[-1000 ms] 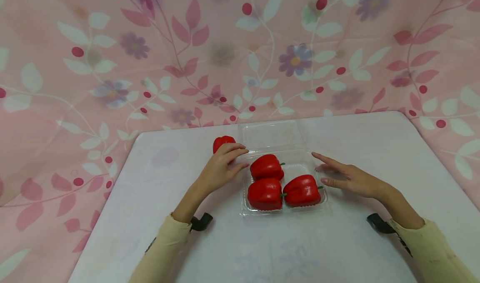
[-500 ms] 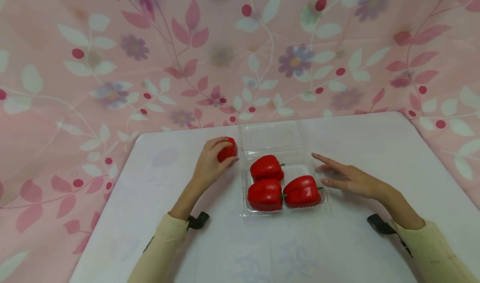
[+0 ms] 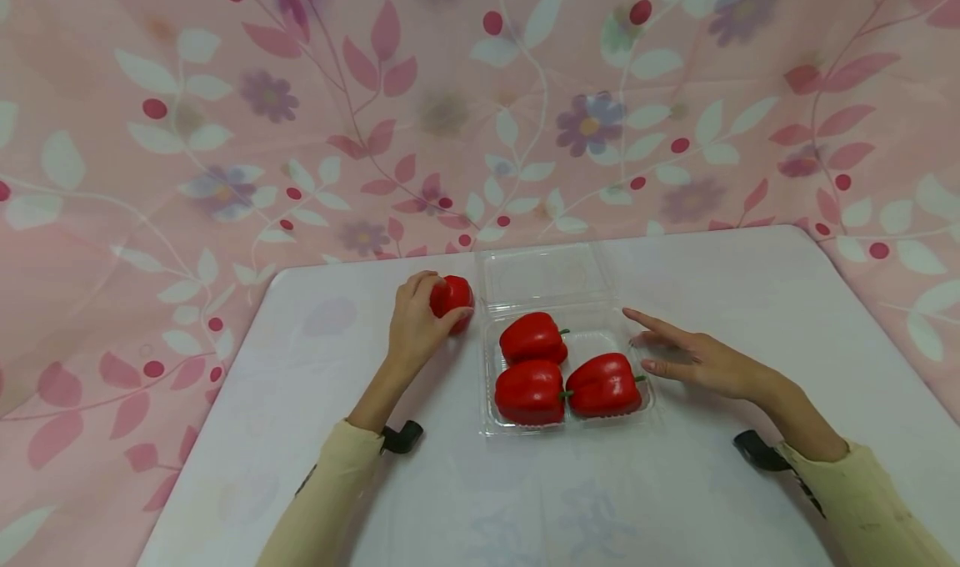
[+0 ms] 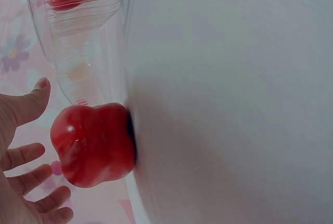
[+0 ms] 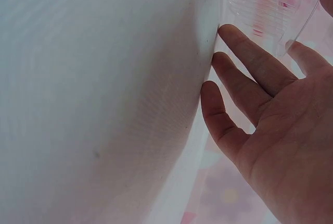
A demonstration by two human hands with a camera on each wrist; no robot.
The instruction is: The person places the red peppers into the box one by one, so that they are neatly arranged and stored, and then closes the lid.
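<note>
A red bell pepper (image 3: 457,293) stands on the table just left of a clear plastic clamshell box. My left hand (image 3: 417,321) is around its left and near sides, the thumb in front of it. In the left wrist view, my left hand (image 4: 23,182) has spread fingers, and a gap shows between them and the pepper (image 4: 93,146). Several spots of the clear box (image 3: 596,339) are filled by red peppers: one at the back left (image 3: 531,337), one at the front left (image 3: 528,392), one at the front right (image 3: 604,385). My right hand (image 3: 701,363), relaxed, rests beside the box's right edge.
The box's clear lid (image 3: 547,273) lies folded back behind it. A white cloth covers the table (image 3: 540,500). A pink floral curtain (image 3: 450,117) hangs right behind the table's far edge.
My left hand has moved left from the box's edge to the loose pepper, and its fingers have drawn back from over the pepper's top. The right hand has stayed in place.
</note>
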